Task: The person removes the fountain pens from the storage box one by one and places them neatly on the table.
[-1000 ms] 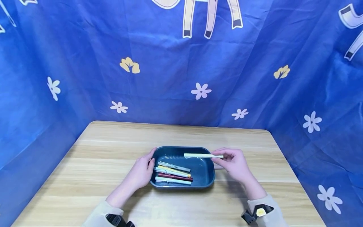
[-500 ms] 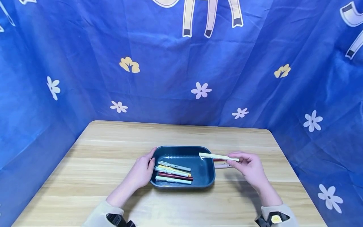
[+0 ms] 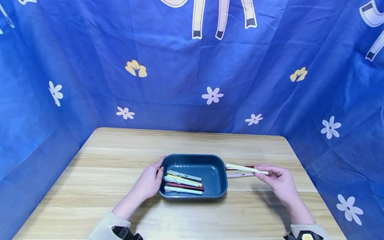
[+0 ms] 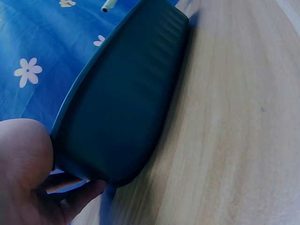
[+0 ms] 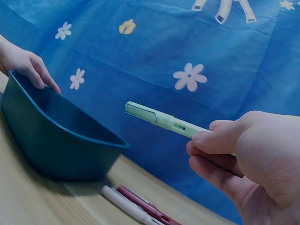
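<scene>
My left hand (image 3: 151, 180) grips the left end of a dark teal basin (image 3: 210, 193), thumb over the rim and fingers outside. Several pens lie in the basin's left half: a grey pen (image 3: 192, 178), a yellow pen, pale blue ones and a dark red pen (image 3: 192, 188). To the right of the basin, my right hand (image 3: 279, 180) pinches a pale green pen (image 5: 161, 119) by one end between thumb and fingers, its clipped cap pointing at the basin. Under that pen, a pinkish pen (image 5: 124, 204) and a red pen (image 5: 147, 205) lie side by side on the table.
The wooden table (image 3: 120, 146) is enclosed by a blue cloth (image 3: 180, 83) with flower prints at the back and sides. The basin's right wall (image 5: 70, 154) stands close to the pens on the table.
My right hand has carried the pale green pen from above the basin rightward, past its rim, over the table. The pinkish and red pens have come into sight. The left hand stays put.
</scene>
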### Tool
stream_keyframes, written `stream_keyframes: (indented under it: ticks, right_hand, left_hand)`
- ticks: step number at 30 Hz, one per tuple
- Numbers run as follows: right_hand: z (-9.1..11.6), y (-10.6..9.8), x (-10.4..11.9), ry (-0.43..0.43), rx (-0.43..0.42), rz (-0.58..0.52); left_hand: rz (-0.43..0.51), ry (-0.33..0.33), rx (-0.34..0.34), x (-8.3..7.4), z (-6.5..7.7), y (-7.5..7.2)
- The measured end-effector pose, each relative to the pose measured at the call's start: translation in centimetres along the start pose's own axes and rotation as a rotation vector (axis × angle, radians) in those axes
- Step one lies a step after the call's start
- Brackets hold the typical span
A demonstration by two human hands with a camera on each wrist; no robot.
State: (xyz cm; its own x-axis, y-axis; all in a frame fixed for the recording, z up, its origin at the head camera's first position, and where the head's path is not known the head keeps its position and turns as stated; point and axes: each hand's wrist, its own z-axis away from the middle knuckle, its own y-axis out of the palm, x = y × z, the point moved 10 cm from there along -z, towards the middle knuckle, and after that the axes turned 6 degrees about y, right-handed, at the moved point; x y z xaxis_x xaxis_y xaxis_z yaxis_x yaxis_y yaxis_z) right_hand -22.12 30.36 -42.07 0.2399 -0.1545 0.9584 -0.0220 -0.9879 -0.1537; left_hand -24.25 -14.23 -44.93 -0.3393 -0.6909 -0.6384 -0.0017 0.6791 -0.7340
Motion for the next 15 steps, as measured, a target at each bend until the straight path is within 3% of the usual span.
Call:
stream_keyframes:
  ticks: [15]
  right_hand:
    - [0.6,-2.0,-3.9,0.089,0.006,0.144]
  left_hand:
    - [0.0,0.001,-0.001,-0.2,0.0,-0.2]
